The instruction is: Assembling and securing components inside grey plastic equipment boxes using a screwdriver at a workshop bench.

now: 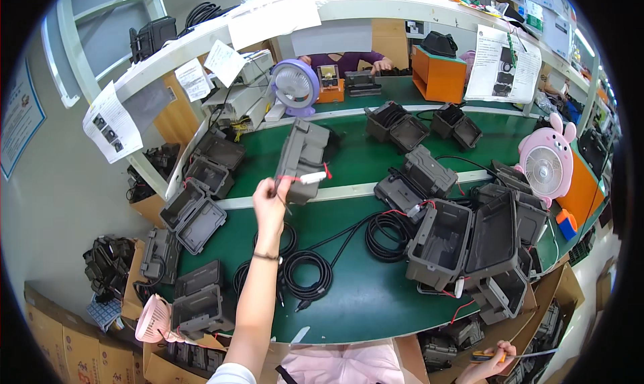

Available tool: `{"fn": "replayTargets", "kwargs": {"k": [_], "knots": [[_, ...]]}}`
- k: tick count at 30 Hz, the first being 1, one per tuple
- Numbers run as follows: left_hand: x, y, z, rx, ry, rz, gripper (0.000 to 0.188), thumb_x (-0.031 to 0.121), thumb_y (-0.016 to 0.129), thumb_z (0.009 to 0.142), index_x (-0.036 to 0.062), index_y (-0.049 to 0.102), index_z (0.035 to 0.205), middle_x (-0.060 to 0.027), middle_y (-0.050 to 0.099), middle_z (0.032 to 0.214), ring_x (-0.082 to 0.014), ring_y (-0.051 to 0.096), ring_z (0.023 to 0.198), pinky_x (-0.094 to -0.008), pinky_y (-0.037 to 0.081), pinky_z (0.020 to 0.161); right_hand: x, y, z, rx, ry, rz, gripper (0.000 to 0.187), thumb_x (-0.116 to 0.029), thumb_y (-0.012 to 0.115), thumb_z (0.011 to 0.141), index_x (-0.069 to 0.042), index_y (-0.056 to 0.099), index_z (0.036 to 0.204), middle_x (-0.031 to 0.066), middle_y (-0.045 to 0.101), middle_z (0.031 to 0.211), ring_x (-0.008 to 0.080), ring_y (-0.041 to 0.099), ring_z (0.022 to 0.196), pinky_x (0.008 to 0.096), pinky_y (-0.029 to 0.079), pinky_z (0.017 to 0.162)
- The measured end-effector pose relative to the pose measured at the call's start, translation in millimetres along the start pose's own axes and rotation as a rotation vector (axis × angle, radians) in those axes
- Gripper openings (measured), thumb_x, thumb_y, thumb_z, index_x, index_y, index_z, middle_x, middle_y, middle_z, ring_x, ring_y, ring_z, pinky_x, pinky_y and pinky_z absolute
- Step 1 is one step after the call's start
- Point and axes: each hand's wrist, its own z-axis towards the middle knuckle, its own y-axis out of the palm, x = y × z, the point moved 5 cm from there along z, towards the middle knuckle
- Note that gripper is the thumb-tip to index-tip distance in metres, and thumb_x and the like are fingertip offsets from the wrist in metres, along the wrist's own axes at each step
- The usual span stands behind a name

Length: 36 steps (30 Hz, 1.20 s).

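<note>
Over a green workbench (376, 290), strewn with open plastic cases (433, 250) and coiled black cables (308, 277), a dark-grey plastic box (295, 159) was held aloft, left of centre and slightly blurred. The step in hand was judged to be the carrying of this wired unit; for the next move, a steady grip and care for its leads seemed to be called for. The hands were held well apart. By the left hand (270, 206), the box was pinched near its lower left corner, whether by casing or lead could not be told. At lower right, a slim-shafted screwdriver (479, 358) was clasped in the curled fingers of the right hand (498, 362). Against the box, a white connector (312, 177) was seen beside red wire (328, 171).
</note>
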Motion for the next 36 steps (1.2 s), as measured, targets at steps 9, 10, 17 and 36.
{"fn": "replayTargets", "kwargs": {"k": [9,10,17,36], "knots": [[112,-91,-168,-0.398,0.398,0.287,0.043,0.023,0.095,0.032,0.0095,0.062,0.056,-0.0009,0.052,0.065,-0.0260,0.066,0.085,-0.0349,0.051,0.069,-23,68,-103,-0.789,0.404,0.159,0.010,-0.004,0.059,0.088,-0.004,0.049,0.092,0.0143,0.060,0.094,0.0124,0.057,0.066,0.0193,0.046,0.046],[106,-104,-183,-0.449,0.363,0.247,0.043,0.027,0.096,0.033,0.0100,0.063,0.056,0.0001,0.050,0.064,-0.0256,0.066,0.085,-0.0343,0.050,0.068,-19,72,-116,-0.909,0.336,0.100,0.007,-0.003,0.059,0.088,-0.003,0.053,0.091,0.0158,0.062,0.097,0.0124,0.059,0.070,0.0210,0.046,0.048],[69,-136,-267,-0.789,0.342,0.103,0.027,0.040,0.078,0.062,0.0148,0.069,0.062,0.0028,0.054,0.070,-0.0256,0.068,0.089,-0.0446,0.039,0.082,-2,124,-181,-1.274,0.583,-0.106,0.038,-0.023,0.067,0.081,0.000,0.059,0.110,0.0177,0.058,0.132,0.0125,0.059,0.091,0.0251,0.044,0.079],[96,-152,-288,-0.474,-0.280,-0.063,0.024,0.008,0.050,0.099,0.0013,0.051,0.121,-0.0135,0.069,0.082,-0.0101,0.061,0.061,-0.0216,0.047,0.052,-48,188,-227,-1.417,0.701,-0.043,0.053,0.003,0.062,0.086,-0.001,0.049,0.138,0.0168,0.059,0.130,-0.0009,0.049,0.058,0.0157,0.045,0.047]]}}
